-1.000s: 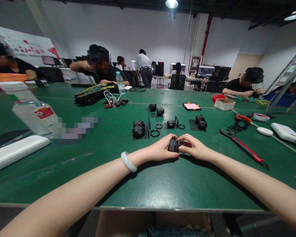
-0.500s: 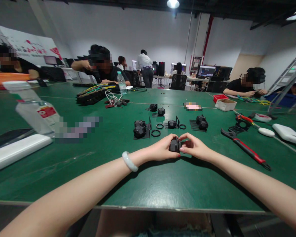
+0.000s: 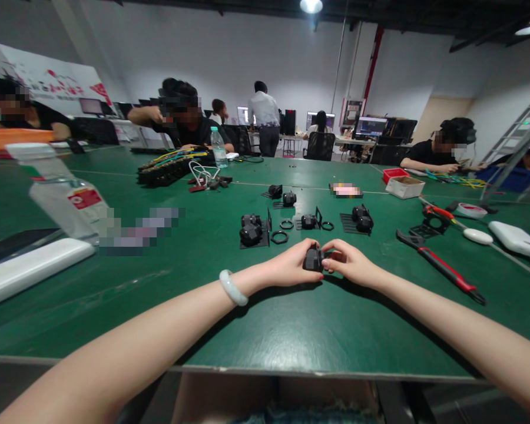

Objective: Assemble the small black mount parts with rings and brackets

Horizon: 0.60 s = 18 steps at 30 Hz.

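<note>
My left hand (image 3: 295, 265) is closed around a small black plastic part (image 3: 311, 259) with angular faces, held low over the green table. At the part's right side, my right hand (image 3: 348, 261) has its thumb and fingers bent against it; what lies between these fingertips is hidden. Just beyond my hands lie a black ring (image 3: 280, 237), a second ring (image 3: 287, 224) and a third ring (image 3: 327, 226). Similar black parts with slotted plates stand near them: a pair (image 3: 251, 229) on the left, a single one (image 3: 308, 222) in the middle and another pair (image 3: 362, 219) on the right.
Red-handled pliers (image 3: 446, 272) lie to the right on the green table (image 3: 265, 330), near a white device (image 3: 516, 240) with a cable. On the left are a clear bottle (image 3: 66, 194) and a long white box (image 3: 35, 271). Several people sit across the table.
The fingers of my right hand have shifted slightly at the side of the black part. My left hand keeps its hold. In the background, a standing person has moved a little to the right.
</note>
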{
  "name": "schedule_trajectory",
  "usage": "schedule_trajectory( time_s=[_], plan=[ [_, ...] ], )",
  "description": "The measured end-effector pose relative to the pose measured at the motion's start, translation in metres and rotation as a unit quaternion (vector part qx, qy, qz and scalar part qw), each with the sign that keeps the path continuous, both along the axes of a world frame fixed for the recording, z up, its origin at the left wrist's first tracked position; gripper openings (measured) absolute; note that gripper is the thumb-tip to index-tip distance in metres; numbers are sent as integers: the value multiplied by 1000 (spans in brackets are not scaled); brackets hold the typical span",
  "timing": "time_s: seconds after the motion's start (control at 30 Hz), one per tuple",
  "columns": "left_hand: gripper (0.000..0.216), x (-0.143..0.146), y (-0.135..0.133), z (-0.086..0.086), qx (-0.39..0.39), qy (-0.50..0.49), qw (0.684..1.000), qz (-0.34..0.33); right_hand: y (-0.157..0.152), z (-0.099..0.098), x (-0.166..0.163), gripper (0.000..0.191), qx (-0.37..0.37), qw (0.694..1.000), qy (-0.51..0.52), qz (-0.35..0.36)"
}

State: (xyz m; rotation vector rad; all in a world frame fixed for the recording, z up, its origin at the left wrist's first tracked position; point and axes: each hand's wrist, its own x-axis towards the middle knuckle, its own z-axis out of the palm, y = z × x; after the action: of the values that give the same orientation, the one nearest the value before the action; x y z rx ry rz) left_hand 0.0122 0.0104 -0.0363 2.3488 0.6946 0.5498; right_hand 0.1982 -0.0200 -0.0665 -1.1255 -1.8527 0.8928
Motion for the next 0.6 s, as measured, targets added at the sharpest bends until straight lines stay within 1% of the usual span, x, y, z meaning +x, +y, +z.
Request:
schedule_trajectory(
  time_s=[0.13,0.33,0.4,0.5,0.6],
  plan=[
    [51,0,0,0,1,2,1000,-3,2,0,0,28,-4,1000,-25,-4],
    [50,1,0,0,-2,5,1000,-5,0,7,-2,29,35,994,-96,-26],
    [50,1,0,0,4,6,1000,-4,0,7,-2,29,29,995,-88,-27],
    [50,1,0,0,12,4,1000,-2,0,4,-2,28,1,999,-40,-8],
    [48,1,0,0,10,4,1000,-8,-2,3,-1,39,-10,999,13,29]
  ],
)
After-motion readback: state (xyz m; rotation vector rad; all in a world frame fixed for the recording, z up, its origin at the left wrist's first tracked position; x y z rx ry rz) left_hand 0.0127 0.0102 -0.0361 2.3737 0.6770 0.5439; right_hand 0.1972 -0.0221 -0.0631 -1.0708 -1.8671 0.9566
